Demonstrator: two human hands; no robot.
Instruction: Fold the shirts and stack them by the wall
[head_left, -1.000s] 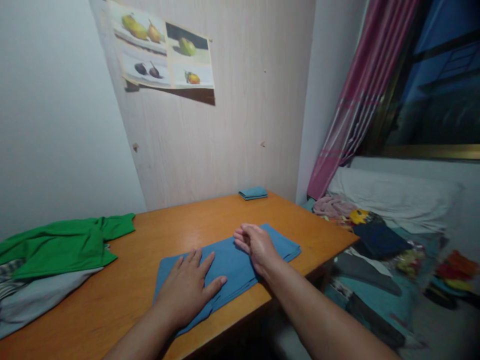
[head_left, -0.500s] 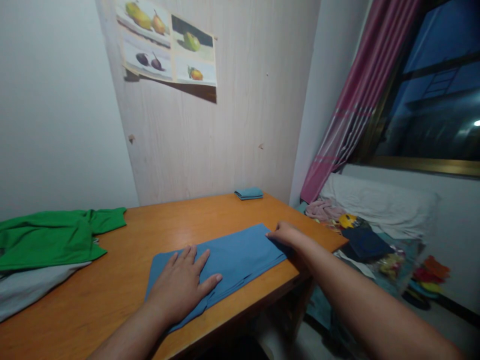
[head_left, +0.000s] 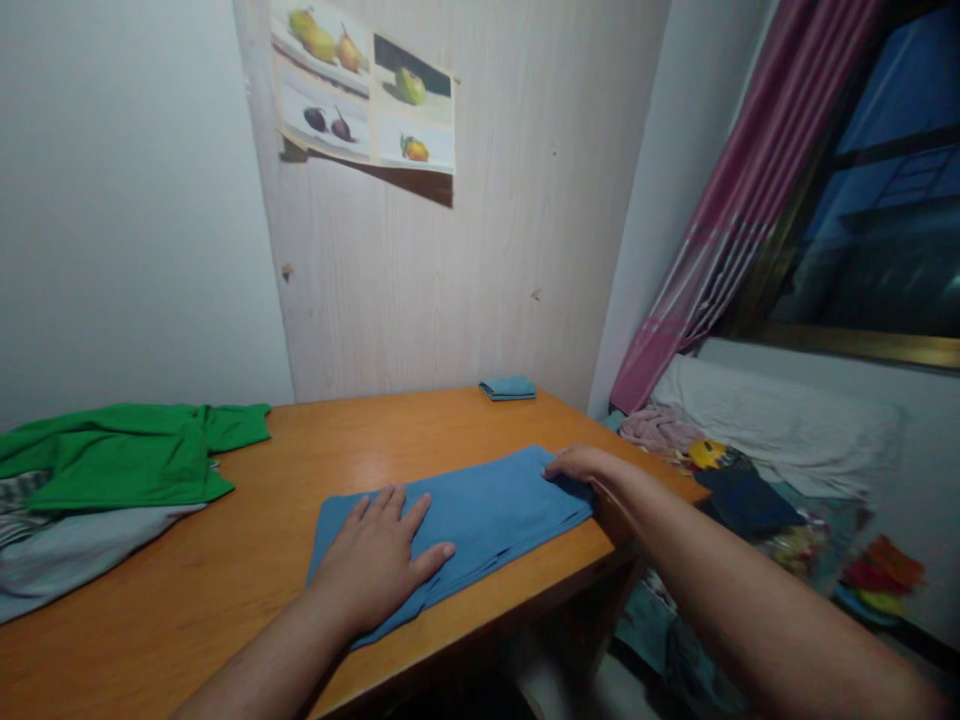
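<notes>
A blue garment [head_left: 487, 505], folded into a long strip, lies across the near part of the wooden table [head_left: 375, 445]. My left hand [head_left: 379, 560] rests flat on its left end, fingers stretched out and slightly spread. My right hand [head_left: 581, 465] sits at the garment's far right corner, fingers curled onto the cloth edge; whether it pinches the cloth is hard to see. A small folded blue cloth [head_left: 508, 387] lies at the back of the table near the wall.
A green shirt [head_left: 127, 455] lies on grey and striped clothes [head_left: 60, 560] at the table's left end. Right of the table, a bed [head_left: 780, 430] holds mixed clothes. A fruit poster [head_left: 364, 90] hangs on the wooden panel; a pink curtain [head_left: 735, 190] borders the window.
My right hand slid from the middle of the blue garment out to its right corner. The left hand stayed pressed on the left end. The view shifted slightly.
</notes>
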